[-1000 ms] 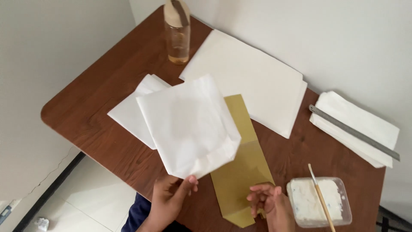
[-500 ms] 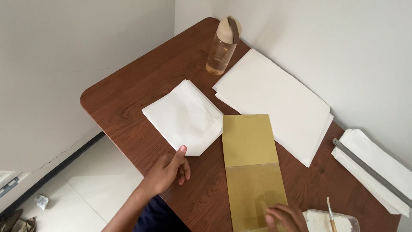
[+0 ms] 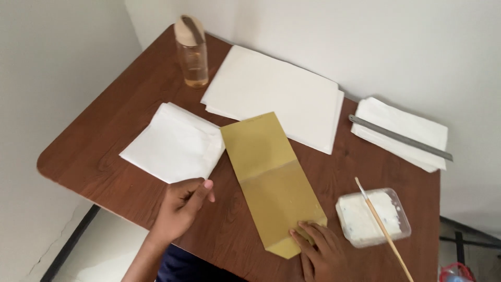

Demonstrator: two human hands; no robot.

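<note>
Looking down from head height, a dark brown wooden table [image 3: 120,130] with rounded corners stands in a corner of pale walls, with a light tiled floor at lower left. At the far edge stands a clear bottle [image 3: 192,52] of amber liquid with a tan cap. Beside it lies a large stack of white sheets [image 3: 274,94]. At right, a metal ruler [image 3: 399,137] rests across folded white paper [image 3: 402,133]. A clear tub of white paste [image 3: 373,216] carries a thin wooden brush [image 3: 383,230]. Mid-table lies a long gold paper strip [image 3: 269,175]. The right hand [image 3: 321,250] presses flat, fingers spread, on its near pointed end. The left hand [image 3: 182,209], loosely curled and holding nothing, hovers just beside a folded white paper pile [image 3: 175,143].
</note>
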